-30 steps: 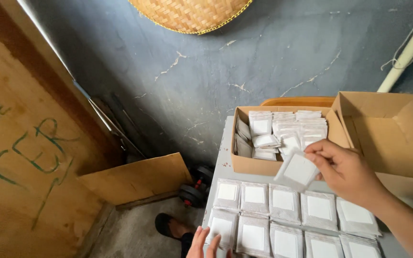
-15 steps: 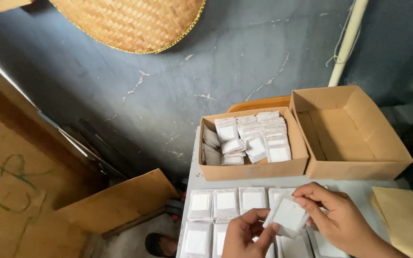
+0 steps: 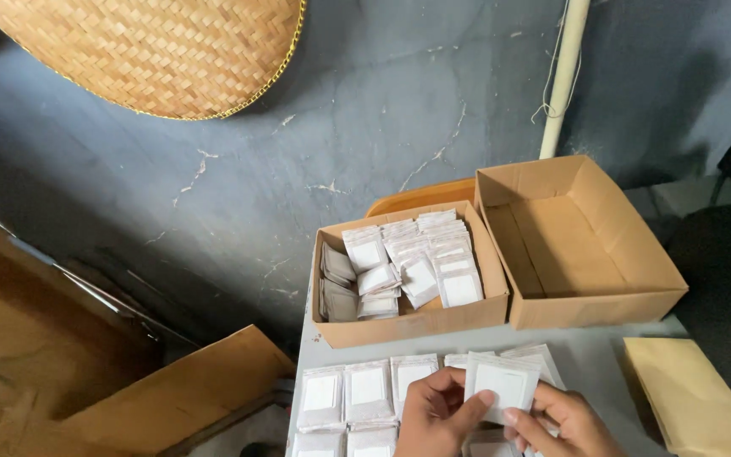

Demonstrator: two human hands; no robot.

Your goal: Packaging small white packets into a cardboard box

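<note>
Both my hands hold one small white packet (image 3: pixel 502 386) just above the table at the bottom of the view. My left hand (image 3: pixel 436 416) pinches its left edge with thumb and fingers. My right hand (image 3: pixel 562 421) grips its lower right corner. Under the hands lie rows of several flat white packets (image 3: pixel 367 389) on the grey table (image 3: pixel 602 355). Behind them stands a cardboard box (image 3: pixel 408 322) filled with several more white packets, some upright and some loose.
An empty cardboard box (image 3: pixel 581 245) stands to the right of the filled one, with an orange tray edge (image 3: pixel 420 196) behind. A tan envelope (image 3: pixel 695 402) lies at the table's right. A woven bamboo tray (image 3: pixel 154 51) and a white pipe (image 3: pixel 562 76) are on the dark wall.
My right hand carried a packet from the filled box down to the table front, and my left hand came up to grip it too. The view tilted upward and right.
</note>
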